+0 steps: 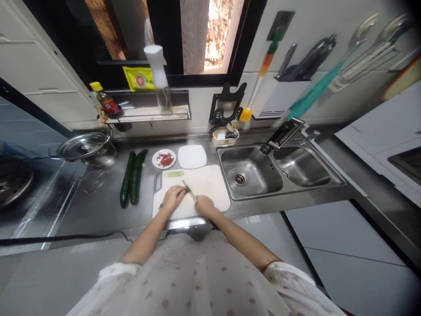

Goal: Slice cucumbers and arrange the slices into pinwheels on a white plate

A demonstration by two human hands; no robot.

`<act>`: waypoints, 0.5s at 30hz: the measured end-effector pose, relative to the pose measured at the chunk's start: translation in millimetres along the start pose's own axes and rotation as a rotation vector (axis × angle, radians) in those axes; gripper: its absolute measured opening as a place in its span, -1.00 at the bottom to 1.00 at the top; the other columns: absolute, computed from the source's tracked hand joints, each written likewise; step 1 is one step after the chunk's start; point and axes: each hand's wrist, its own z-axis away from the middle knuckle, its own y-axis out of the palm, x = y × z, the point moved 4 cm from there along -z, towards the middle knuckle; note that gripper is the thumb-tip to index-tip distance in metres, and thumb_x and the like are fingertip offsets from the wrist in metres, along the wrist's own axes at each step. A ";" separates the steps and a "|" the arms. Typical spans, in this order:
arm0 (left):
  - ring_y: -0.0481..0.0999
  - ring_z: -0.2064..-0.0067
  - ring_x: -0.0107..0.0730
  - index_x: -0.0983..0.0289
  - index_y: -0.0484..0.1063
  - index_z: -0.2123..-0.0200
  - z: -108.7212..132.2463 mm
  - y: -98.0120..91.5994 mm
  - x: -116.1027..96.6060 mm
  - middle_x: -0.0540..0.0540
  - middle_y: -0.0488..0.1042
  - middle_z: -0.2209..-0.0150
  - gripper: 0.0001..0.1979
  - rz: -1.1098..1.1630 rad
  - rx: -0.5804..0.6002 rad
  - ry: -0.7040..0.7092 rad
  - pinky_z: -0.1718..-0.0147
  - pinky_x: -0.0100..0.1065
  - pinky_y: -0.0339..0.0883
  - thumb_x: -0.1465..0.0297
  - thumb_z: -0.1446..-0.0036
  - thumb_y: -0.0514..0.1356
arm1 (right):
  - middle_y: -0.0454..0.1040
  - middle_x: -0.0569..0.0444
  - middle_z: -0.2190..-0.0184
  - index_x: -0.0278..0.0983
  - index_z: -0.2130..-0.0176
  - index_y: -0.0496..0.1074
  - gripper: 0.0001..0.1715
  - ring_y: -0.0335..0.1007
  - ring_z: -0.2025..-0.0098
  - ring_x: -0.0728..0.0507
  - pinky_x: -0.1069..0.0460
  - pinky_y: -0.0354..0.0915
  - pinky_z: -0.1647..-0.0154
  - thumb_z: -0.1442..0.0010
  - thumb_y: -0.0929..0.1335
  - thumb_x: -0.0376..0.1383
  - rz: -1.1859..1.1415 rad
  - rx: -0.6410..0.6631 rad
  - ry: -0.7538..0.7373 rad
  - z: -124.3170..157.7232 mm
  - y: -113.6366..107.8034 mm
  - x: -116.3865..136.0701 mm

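A white cutting board (210,184) lies on the steel counter in front of me. My left hand (173,197) is curled on the board, pressing down a piece of cucumber that is mostly hidden under the fingers. My right hand (204,205) is closed round the handle of a knife (189,190), whose blade points toward the left hand's fingertips. A row of cucumber slices (174,174) lies along the board's far edge.
Two whole cucumbers (132,182) lie left of the board. A small plate of chopped red chilli (164,159) and an empty white plate (192,156) sit behind it. A double sink (263,173) is on the right, a lidded pot (87,147) and stove on the left.
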 end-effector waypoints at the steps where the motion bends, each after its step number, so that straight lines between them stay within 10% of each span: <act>1: 0.47 0.08 -0.29 0.16 0.53 0.10 0.0 0.2 0.5 0.08 0.55 0.15 -0.75 0.001 0.000 0.000 0.03 -0.24 0.33 0.34 -0.25 0.09 | 0.50 -0.19 0.08 -0.37 0.06 0.45 -0.61 0.43 0.03 -0.20 0.02 0.28 0.12 -0.19 0.18 -0.43 -0.002 -0.004 0.000 -0.5 -0.2 0.2; 15: 0.47 0.08 -0.28 0.15 0.54 0.11 -0.6 0.7 2.9 0.08 0.55 0.15 -0.76 0.014 -0.005 -0.015 0.02 -0.23 0.34 0.35 -0.24 0.11 | 0.51 -0.16 0.12 -0.34 0.10 0.45 -0.66 0.44 0.08 -0.17 0.04 0.27 0.17 -0.21 0.20 -0.41 -0.021 -0.023 -0.007 3.9 10.8 -9.0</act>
